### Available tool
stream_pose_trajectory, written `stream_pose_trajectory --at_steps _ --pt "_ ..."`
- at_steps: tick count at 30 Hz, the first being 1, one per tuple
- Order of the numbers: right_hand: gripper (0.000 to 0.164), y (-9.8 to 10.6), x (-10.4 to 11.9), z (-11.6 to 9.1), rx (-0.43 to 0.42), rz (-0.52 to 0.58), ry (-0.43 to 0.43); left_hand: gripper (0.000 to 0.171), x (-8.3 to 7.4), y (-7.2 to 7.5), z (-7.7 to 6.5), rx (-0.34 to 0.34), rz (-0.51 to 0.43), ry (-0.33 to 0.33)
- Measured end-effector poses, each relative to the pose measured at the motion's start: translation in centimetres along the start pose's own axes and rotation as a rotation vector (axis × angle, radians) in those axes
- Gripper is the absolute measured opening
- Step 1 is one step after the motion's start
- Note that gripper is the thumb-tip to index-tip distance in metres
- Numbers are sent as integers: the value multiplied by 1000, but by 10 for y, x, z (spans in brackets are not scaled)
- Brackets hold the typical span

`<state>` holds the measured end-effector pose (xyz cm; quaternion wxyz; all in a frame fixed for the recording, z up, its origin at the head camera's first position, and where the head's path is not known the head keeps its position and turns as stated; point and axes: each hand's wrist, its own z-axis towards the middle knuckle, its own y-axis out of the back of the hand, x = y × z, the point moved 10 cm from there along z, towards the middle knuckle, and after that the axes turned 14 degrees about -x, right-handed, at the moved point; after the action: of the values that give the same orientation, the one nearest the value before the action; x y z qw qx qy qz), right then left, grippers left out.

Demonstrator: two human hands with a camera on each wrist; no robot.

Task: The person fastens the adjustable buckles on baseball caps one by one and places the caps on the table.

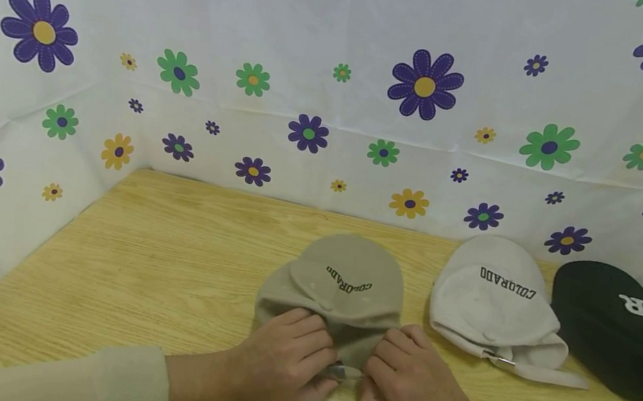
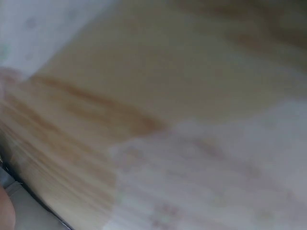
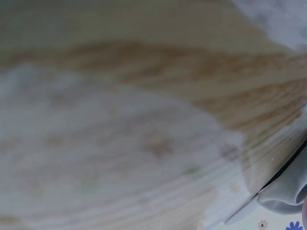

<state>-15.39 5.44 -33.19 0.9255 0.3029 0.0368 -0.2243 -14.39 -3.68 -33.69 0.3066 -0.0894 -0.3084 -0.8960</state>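
Note:
In the head view a khaki baseball cap (image 1: 358,262) sits on the wooden table, its COLORADO lettering upside down to me. My left hand (image 1: 287,356) grips the near rim of the cap on the left, fingers curled over the edge. On the right my right hand (image 1: 415,384) grips the same rim. Between the two hands shows the cap's back strap with a small metal buckle (image 1: 337,371); the fingers hide part of it. In the right wrist view only a grey piece of the cap (image 3: 288,189) shows at the edge.
To the right stands a pale COLORADO cap (image 1: 488,304), its strap lying on the table (image 1: 160,259). Beside it is a black cap (image 1: 610,330) with a white R. A flowered white cloth (image 1: 347,36) hangs behind and at the left.

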Motion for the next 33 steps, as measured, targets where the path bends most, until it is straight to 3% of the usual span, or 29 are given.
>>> stream_pose_trajectory --at_steps 9,19,33 --pt "15 -1 -3 -1 24 -22 -13 16 0 0 0 1 3 5" --pt "12 0 -2 0 -5 -42 -2 17 0 1 0 -18 -1 -2" --pt "8 0 -7 0 18 -69 -55 17 1 0 0 4 2 7"
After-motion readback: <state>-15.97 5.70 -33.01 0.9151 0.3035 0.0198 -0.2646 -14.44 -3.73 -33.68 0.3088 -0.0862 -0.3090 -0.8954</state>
